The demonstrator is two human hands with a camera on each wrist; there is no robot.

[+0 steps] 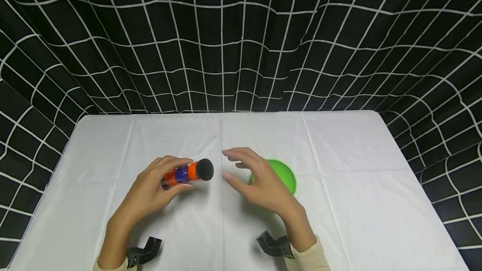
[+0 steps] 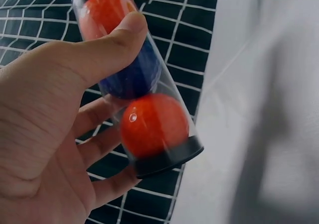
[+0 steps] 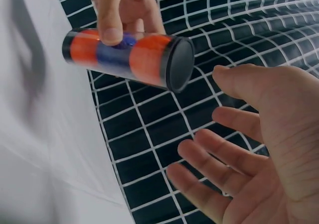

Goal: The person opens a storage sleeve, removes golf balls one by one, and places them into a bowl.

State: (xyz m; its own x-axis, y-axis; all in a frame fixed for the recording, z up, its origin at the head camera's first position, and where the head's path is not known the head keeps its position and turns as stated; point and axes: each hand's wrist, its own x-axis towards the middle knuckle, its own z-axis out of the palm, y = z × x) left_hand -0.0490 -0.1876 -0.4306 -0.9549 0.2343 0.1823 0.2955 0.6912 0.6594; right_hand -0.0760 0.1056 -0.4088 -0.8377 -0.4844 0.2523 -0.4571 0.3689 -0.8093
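My left hand (image 1: 152,187) grips a clear tube (image 3: 127,59) with black end caps, holding it above the table. Inside the tube sit two orange balls (image 2: 155,125) with a dark blue ball (image 2: 132,77) between them. The thumb lies along one side of the tube and the fingers go round the other. One black cap (image 1: 205,169) points right, toward my right hand (image 1: 260,179). That hand holds nothing; its fingers are spread and loosely bent, a short gap from the cap. Behind the right hand is a green bowl (image 1: 283,175), partly hidden by it.
A white cloth covers the table (image 1: 361,170), with fold creases running across it. Black curtain with a white grid (image 1: 233,53) stands behind the table and along both sides. A dark bracket is on each wrist, the left bracket (image 1: 144,252) and the right bracket (image 1: 274,245).
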